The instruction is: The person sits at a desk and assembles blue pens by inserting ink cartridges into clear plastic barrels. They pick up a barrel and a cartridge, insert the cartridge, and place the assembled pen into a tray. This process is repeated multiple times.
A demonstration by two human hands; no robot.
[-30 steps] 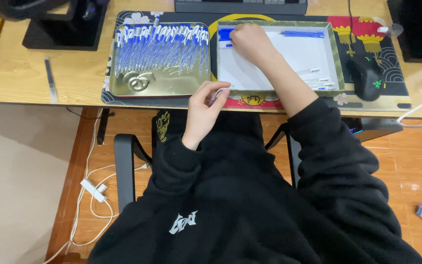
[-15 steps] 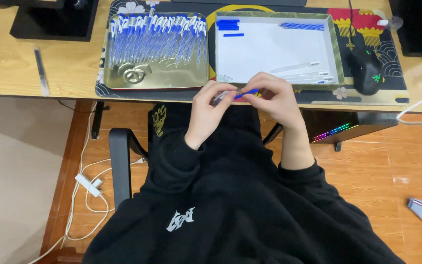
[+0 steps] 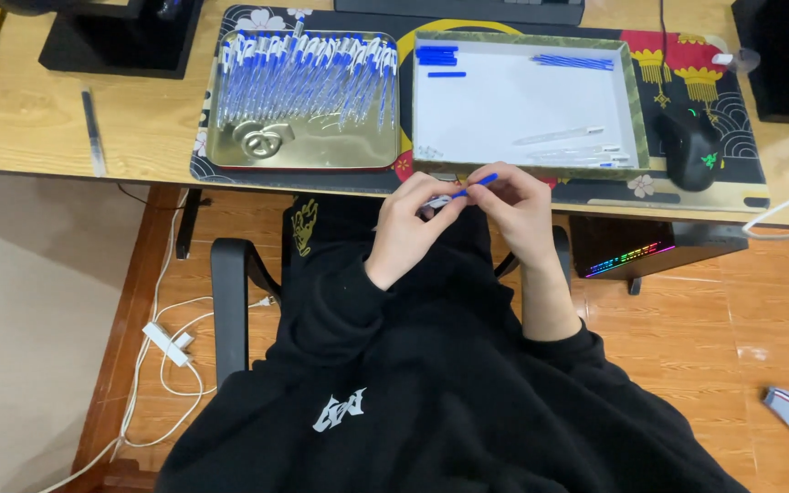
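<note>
- Left hand (image 3: pixel 408 224) pinches a clear plastic pen barrel (image 3: pixel 436 203) at frame centre, just below the wooden tabletop (image 3: pixel 29 119) edge.
- Right hand (image 3: pixel 513 205) grips a thin blue ink refill (image 3: pixel 477 185), touching the barrel.
- Gold metal tray (image 3: pixel 321 157) of assembled pens sits upper left.

Hands: left hand (image 3: pixel 410 222) and right hand (image 3: pixel 515 203) together pinch a blue pen (image 3: pixel 474 185)
Behind: two trays on the counter (image 3: pixel 20 119)

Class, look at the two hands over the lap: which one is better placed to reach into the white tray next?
Probably the right hand: it sits directly below the white tray; the left hand lies further left.
</note>
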